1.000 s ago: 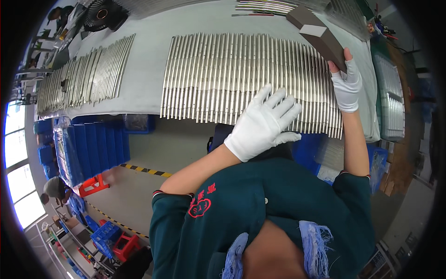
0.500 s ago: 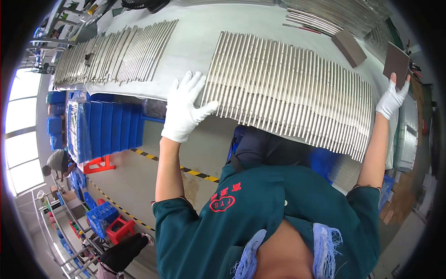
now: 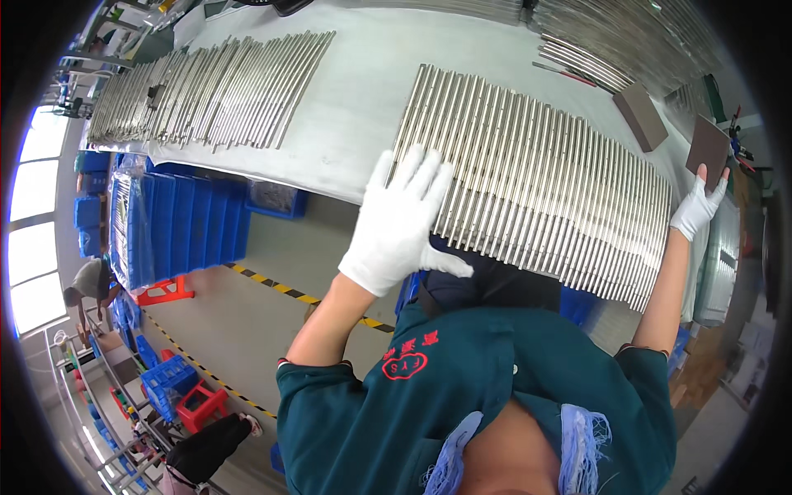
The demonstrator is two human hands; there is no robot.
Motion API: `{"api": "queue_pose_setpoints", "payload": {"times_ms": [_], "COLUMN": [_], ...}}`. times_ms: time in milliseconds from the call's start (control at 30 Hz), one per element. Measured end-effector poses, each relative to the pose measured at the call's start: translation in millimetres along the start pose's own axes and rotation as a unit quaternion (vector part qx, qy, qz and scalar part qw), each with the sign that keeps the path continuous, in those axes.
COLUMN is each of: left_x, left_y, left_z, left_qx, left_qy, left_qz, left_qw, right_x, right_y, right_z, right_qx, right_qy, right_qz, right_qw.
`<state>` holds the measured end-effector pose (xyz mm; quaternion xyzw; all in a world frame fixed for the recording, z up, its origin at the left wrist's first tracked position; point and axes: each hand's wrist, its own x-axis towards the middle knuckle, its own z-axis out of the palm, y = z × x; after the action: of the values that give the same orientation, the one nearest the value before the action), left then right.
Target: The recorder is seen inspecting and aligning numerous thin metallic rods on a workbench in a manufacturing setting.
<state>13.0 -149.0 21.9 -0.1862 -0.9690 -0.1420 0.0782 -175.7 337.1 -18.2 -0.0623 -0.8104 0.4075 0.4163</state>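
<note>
A row of silver metal rods [image 3: 536, 181] lies side by side on the pale-covered table before me. My left hand [image 3: 400, 214], in a white glove, rests with fingers spread over the near ends of the leftmost rods; its thumb sticks out past the table's edge. Off the right end of the row, my right hand [image 3: 699, 206], also gloved with bare fingertips, grips a flat brown rectangular pad [image 3: 708, 151] by its lower edge. The pad is held up, apart from the rods. A similar brown block [image 3: 640, 117] lies on the table behind the row's right part.
A second group of metal rods [image 3: 214, 95] lies at the far left, with a small black object [image 3: 155, 95] on it. More rods [image 3: 584, 62] and a plastic-wrapped stack [image 3: 627, 33] are at the back right. Blue crates [image 3: 194, 223] stand on the floor beyond the table's left edge.
My left hand has moved from beside the row's left edge onto the leftmost rods. My right hand still holds the brown pad at the right. The whole view has shifted slightly.
</note>
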Motion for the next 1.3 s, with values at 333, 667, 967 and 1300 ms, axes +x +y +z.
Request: {"api": "queue_pose_setpoints", "payload": {"times_ms": [333, 667, 967, 1300], "left_x": [22.6, 142.0, 141.2, 133.7], "left_y": [-13.8, -90.6, -106.2, -115.7], "left_z": [1.7, 31.7, 32.0, 25.9], "left_qx": [-0.019, 0.111, 0.056, 0.106], "left_qy": [-0.015, 0.081, 0.102, 0.108], "left_qz": [0.054, 0.116, 0.113, 0.102], "left_qw": [0.998, 0.984, 0.987, 0.983], "right_x": [-1.5, 0.6, 2.7, 2.3], "right_y": [-8.6, -2.6, 2.2, -5.5], "right_z": [1.6, 3.7, -0.9, 0.7], "right_qx": [0.018, -0.046, -0.025, -0.048], "right_qy": [0.001, 0.011, 0.003, -0.004], "right_qz": [0.016, -0.025, -0.012, -0.014], "right_qw": [1.0, 0.999, 1.0, 0.999]}}
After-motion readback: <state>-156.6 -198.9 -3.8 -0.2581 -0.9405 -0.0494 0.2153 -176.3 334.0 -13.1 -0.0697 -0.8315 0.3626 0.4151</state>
